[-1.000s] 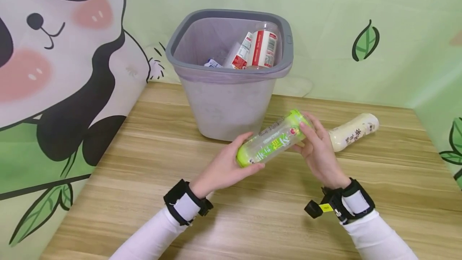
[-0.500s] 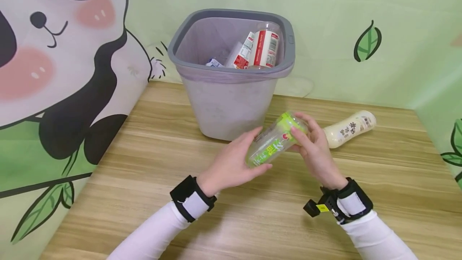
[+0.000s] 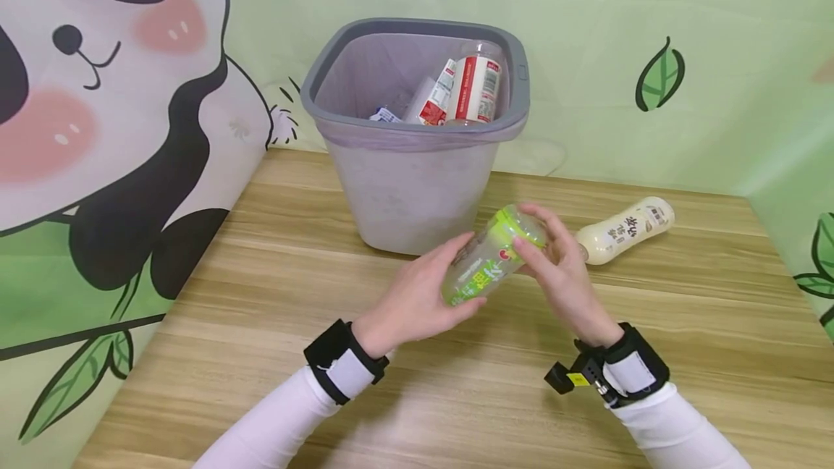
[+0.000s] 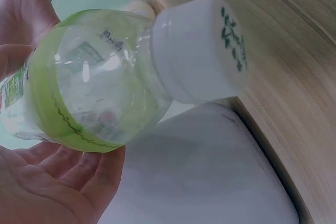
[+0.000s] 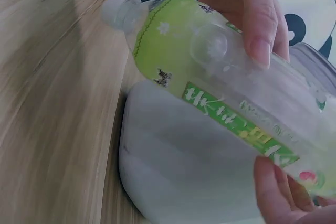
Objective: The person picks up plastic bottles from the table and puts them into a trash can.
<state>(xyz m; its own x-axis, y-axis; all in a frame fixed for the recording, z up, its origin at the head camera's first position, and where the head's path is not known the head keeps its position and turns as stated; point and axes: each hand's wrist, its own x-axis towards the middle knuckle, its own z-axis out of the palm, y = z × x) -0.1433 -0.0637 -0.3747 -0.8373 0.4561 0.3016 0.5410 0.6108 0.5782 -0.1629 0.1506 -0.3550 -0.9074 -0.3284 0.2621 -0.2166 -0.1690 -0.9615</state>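
Observation:
Both hands hold a clear plastic bottle with a green label, tilted in front of the bin. My left hand grips its lower, capped end, hiding that end in the head view. Around the raised base end curl the fingers of my right hand, thumb on the near side. A white screw cap is on the bottle's neck in the left wrist view. The right wrist view shows the bottle lengthwise, the cap at upper left. A cream-coloured bottle lies on the table just beyond my right hand.
A grey bin with a liner stands at the back of the wooden table. Inside it lie a jar with a red and white label and other plastic packaging. A printed panda backdrop borders the table on the left.
The green-labelled bottle has turned in the hands, its base now facing more toward the head camera. My left hand has shifted slightly right; my right hand has moved slightly left.

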